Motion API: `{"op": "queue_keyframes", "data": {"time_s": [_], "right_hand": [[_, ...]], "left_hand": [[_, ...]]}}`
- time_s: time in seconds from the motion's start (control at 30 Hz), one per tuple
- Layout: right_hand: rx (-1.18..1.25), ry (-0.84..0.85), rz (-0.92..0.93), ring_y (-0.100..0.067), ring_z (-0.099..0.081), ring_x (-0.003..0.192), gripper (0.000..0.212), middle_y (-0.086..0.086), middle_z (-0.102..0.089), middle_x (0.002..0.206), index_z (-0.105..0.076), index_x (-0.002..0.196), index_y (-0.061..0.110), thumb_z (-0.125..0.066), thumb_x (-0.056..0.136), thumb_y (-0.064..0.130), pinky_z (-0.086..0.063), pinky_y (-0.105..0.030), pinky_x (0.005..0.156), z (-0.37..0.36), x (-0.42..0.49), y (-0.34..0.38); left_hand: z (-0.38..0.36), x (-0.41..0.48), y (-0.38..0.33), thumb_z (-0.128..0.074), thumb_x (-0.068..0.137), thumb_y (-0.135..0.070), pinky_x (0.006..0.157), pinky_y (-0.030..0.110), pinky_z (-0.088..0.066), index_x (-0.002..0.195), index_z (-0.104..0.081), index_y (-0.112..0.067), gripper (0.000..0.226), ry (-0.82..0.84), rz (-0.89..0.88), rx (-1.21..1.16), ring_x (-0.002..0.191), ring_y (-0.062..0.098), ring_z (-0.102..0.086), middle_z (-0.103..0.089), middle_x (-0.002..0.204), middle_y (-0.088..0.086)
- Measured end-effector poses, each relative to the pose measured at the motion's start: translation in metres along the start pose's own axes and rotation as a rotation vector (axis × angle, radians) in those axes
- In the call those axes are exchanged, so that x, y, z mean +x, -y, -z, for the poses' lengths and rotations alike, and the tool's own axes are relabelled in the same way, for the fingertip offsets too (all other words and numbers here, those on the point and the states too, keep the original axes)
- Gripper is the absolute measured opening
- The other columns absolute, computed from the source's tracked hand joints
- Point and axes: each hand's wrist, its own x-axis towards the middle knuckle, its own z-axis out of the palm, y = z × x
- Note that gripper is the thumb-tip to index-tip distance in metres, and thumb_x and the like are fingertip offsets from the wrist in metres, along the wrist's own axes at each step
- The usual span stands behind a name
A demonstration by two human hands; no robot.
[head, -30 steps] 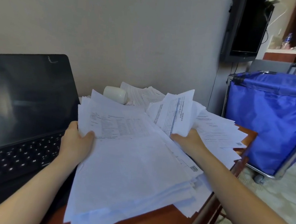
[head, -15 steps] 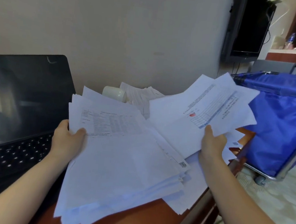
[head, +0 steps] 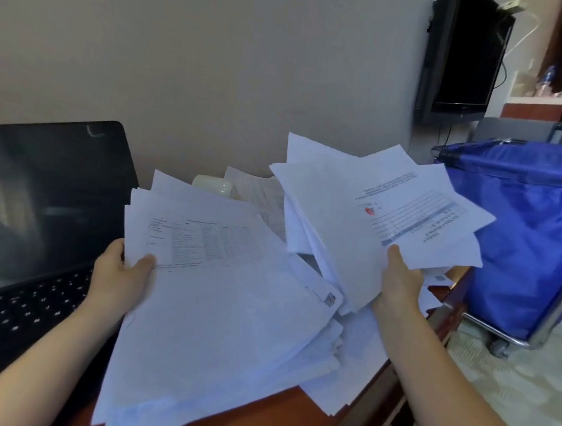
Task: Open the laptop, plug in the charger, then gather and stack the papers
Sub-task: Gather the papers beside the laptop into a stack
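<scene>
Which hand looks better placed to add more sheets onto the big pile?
Probably the right hand: it holds a raised bunch of sheets beside the pile, which the left hand grips.

A dark TV [head: 466,55] hangs on the beige wall [head: 219,52], a blue wheeled cart [head: 527,243] stands on the pale floor [head: 513,389] beside the brown table [head: 270,414], and a white cup [head: 212,185] sits against the wall.
</scene>
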Motion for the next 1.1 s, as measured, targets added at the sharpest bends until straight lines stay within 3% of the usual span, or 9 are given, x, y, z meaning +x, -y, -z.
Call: {"op": "queue_keyframes", "data": {"time_s": [0.13, 0.33, 0.43, 0.53, 0.63, 0.77, 0.93, 1.03, 1.1], "right_hand": [[-0.232, 0.157, -0.02, -0.013, -0.053, 0.093, 0.039, -0.006, -0.054, 0.125, -0.044, 0.136, 0.007, -0.05, 0.098, 0.013, -0.046, -0.018, 0.066, -0.001, 0.002, 0.0], [-0.747, 0.568, 0.053, -0.006, -0.061, 0.082, 0.018, 0.008, -0.067, 0.096, -0.061, 0.109, 0.021, -0.061, 0.091, 0.019, -0.047, -0.015, 0.063, -0.001, -0.011, -0.001], [-0.905, 0.746, 0.097, 0.004, -0.063, 0.069, 0.011, 0.017, -0.068, 0.081, -0.067, 0.091, 0.023, -0.063, 0.089, 0.013, -0.046, -0.008, 0.056, -0.005, -0.02, -0.006], [-0.95, 0.838, 0.188, 0.008, -0.064, 0.08, 0.018, 0.021, -0.067, 0.09, -0.065, 0.096, 0.028, -0.065, 0.088, 0.012, -0.047, -0.008, 0.065, -0.009, -0.027, -0.013], [-1.201, 0.813, 0.404, -0.014, -0.061, 0.101, 0.032, 0.008, -0.065, 0.109, -0.056, 0.122, 0.024, -0.06, 0.091, 0.031, -0.051, -0.034, 0.086, -0.015, -0.033, -0.023], [-1.565, 0.546, 0.711, -0.032, -0.057, 0.095, 0.057, -0.012, -0.061, 0.101, -0.029, 0.144, 0.014, -0.039, 0.097, 0.046, -0.045, -0.036, 0.071, -0.027, -0.034, -0.03], [-1.381, 0.382, 0.564, -0.036, -0.053, 0.105, 0.057, -0.018, -0.063, 0.1, -0.03, 0.146, 0.015, -0.046, 0.097, 0.039, -0.044, -0.042, 0.081, -0.032, -0.016, -0.022], [-1.223, 0.313, 0.455, -0.034, -0.049, 0.118, 0.047, -0.017, -0.06, 0.119, -0.044, 0.138, 0.008, -0.049, 0.097, 0.03, -0.041, -0.039, 0.092, -0.024, -0.011, -0.018], [-1.139, 0.295, 0.403, -0.029, -0.054, 0.111, 0.034, -0.012, -0.063, 0.111, -0.06, 0.12, 0.003, -0.053, 0.095, 0.025, -0.038, -0.03, 0.083, -0.018, -0.012, -0.014]], "left_hand": [[0.002, 0.001, 0.0, -0.054, 0.091, -0.005, 0.081, 0.035, -0.045, 0.117, -0.056, -0.009, 0.027, 0.064, 0.016, -0.047, 0.095, 0.025, -0.057, -0.059, 0.11, 0.005], [0.002, 0.001, -0.002, -0.055, 0.092, -0.007, 0.063, 0.025, -0.046, 0.093, -0.061, -0.015, 0.01, 0.199, 0.032, -0.048, 0.082, 0.017, -0.061, -0.064, 0.092, -0.001], [0.003, 0.001, -0.003, -0.052, 0.093, -0.012, 0.066, 0.027, -0.049, 0.098, -0.064, -0.011, 0.013, 0.251, 0.087, 0.014, 0.084, 0.021, -0.064, -0.067, 0.094, 0.002], [0.001, 0.001, -0.006, -0.046, 0.093, -0.016, 0.066, 0.029, -0.048, 0.087, -0.065, -0.008, 0.022, 0.268, 0.156, 0.003, 0.077, 0.023, -0.064, -0.067, 0.085, 0.004], [0.001, 0.001, -0.005, -0.049, 0.093, -0.019, 0.066, 0.029, -0.046, 0.08, -0.062, -0.009, 0.021, 0.312, 0.117, 0.022, 0.075, 0.021, -0.06, -0.064, 0.081, 0.004], [0.001, 0.002, 0.001, -0.051, 0.094, -0.012, 0.081, 0.027, -0.044, 0.108, -0.062, -0.012, 0.018, 0.332, 0.005, 0.066, 0.095, 0.019, -0.061, -0.064, 0.103, 0.001], [0.0, 0.005, 0.006, -0.056, 0.092, -0.019, 0.084, 0.03, -0.046, 0.117, -0.058, -0.009, 0.027, 0.324, -0.033, 0.131, 0.1, 0.019, -0.06, -0.063, 0.11, 0.001], [-0.001, 0.006, 0.008, -0.057, 0.091, -0.015, 0.079, 0.029, -0.047, 0.107, -0.06, -0.017, 0.017, 0.339, -0.065, 0.155, 0.094, 0.017, -0.06, -0.064, 0.097, -0.006], [-0.002, 0.006, 0.008, -0.058, 0.09, -0.012, 0.08, 0.029, -0.046, 0.1, -0.057, -0.021, 0.014, 0.338, -0.083, 0.161, 0.092, 0.017, -0.059, -0.061, 0.09, -0.01]]}}
